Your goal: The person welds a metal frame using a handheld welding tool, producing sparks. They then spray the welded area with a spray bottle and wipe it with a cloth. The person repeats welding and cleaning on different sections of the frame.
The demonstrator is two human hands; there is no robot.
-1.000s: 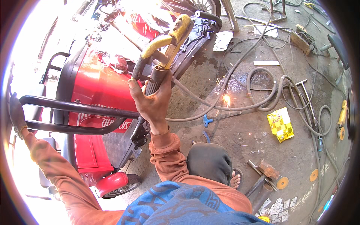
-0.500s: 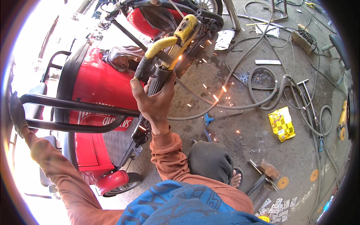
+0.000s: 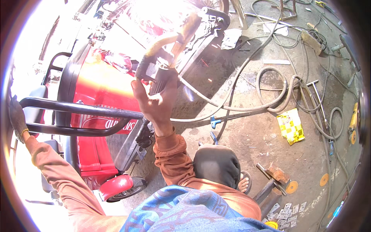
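While sparks flare, right hand (image 3: 154, 102) raised, fingers wrapped around welding holder (image 3: 170, 50); left hand (image 3: 17, 120) gripping black bar (image 3: 77, 108).

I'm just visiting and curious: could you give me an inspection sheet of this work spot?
Surface: stained concrete floor.
Job's things: yellow welding holder, glare at its tip; red vehicle; black bar frame.
Clutter: yellow packet, orange discs, scrap metal.
Grippers: right hand grips the holder; left hand on the frame.
Cables: grey hose and wires looping across the floor.
Surroundings: sunlit, overexposed.
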